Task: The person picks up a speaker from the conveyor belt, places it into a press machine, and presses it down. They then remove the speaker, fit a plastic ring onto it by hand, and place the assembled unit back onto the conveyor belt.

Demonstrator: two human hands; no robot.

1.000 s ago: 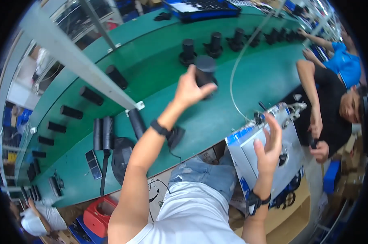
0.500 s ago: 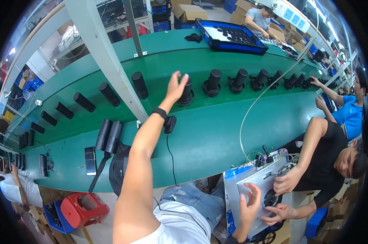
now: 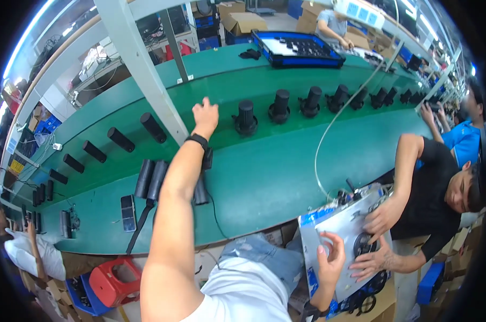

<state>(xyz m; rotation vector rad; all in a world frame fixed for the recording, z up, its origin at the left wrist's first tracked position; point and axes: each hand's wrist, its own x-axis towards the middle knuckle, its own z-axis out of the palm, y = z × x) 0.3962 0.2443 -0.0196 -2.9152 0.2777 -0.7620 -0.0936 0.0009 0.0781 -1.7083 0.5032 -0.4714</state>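
My left hand reaches over the green belt, its fingers apart and nothing visible in them. Just right of it stands a black cylinder on a round dark base. Left of it, past the white post, lies another black cylinder. My right hand hovers by the silver fixture, fingers curled, thumb and forefinger apart. A co-worker's hands work at a black round part on that fixture. Part of a black cylinder shows beside my left forearm.
More cylinders on bases line the belt rightward. Two black cylinders and a phone lie on the near table. A white post rises left of my arm. A blue-rimmed tray sits behind; a red stool stands lower left.
My left hand has moved left, away from the cylinder on its base. The cylinder formerly right of the post is no longer visible. My right hand stays near the fixture. The view has shifted.
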